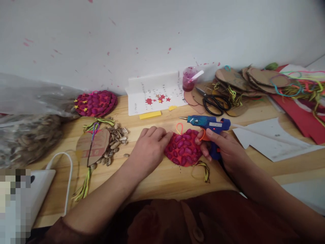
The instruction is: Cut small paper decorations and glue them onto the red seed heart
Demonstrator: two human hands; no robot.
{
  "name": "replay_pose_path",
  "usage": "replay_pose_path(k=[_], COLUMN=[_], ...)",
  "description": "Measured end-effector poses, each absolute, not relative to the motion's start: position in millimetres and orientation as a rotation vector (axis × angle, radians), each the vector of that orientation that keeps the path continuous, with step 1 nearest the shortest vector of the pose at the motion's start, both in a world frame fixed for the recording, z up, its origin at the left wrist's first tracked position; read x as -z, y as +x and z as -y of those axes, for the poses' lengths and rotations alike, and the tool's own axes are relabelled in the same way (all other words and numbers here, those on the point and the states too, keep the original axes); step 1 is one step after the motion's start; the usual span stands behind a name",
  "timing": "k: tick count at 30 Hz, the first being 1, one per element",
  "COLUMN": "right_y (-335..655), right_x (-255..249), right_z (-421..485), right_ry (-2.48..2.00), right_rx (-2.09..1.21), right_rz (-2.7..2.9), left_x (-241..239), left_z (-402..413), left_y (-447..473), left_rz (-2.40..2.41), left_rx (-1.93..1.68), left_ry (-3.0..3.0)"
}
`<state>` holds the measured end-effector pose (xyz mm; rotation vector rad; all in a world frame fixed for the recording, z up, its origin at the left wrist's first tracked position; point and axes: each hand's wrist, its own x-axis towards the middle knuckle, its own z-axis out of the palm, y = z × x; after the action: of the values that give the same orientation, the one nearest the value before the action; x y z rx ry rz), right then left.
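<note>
In the head view, a round red craft piece [183,150] covered in magenta-painted shells lies on the wooden table. It has an orange cord loop [179,128] at its top and a yellow-green tassel [206,171] at its lower right. My left hand [150,146] has curled fingers gripping the piece's left edge. Wrapped round the handle of a blue glue gun [208,122] is my right hand [223,144], its fingertips beside the piece's right edge. The gun's metal nozzle points left, above the piece, and a small red light glows on its body.
Behind are a paper sheet [137,95] with red stars, a cup of magenta paint [190,79], black scissors [215,103] and cardboard discs [233,81]. Leftward lie finished shell discs [98,103], a cardboard piece [92,145], loose shells [116,142], a plastic bag [30,135] and a white cable [70,176].
</note>
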<state>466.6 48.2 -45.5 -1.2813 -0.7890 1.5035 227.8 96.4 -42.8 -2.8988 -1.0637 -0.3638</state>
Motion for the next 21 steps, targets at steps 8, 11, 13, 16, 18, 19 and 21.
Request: replay_pose_path(k=[8, 11, 13, 16, 18, 19, 21], right_y=[467.7, 467.8, 467.8, 467.6, 467.7, 467.9, 468.7], right_x=[46.6, 47.1, 47.2, 47.0, 47.2, 47.6, 48.6], right_z=[-48.2, -48.5, -48.5, -48.4, -48.4, -48.5, -48.9], right_ry=[-1.281, -1.276, -1.278, -1.277, -1.261, -1.253, -1.24], right_rx=[-1.527, -1.524, -1.524, -1.522, -1.519, -1.517, -1.515], right_rz=[0.773, 0.789, 0.791, 0.786, 0.788, 0.789, 0.79], left_x=[41.5, 40.9, 41.2, 43.8, 46.3, 47.3, 48.7], left_z=[-94.9, -94.9, -95.2, -96.6, -99.1, -101.1, -106.9], left_y=[228.6, 228.4, 228.4, 227.4, 225.4, 223.9, 219.9], left_rz=[1.068, 1.074, 1.075, 1.06, 1.057, 1.073, 1.159], left_rx=[0.379, 0.364, 0.344, 0.442, 0.606, 0.701, 0.894], left_ry=[-2.929, -2.939, -2.952, -2.955, -2.921, -2.894, -2.837])
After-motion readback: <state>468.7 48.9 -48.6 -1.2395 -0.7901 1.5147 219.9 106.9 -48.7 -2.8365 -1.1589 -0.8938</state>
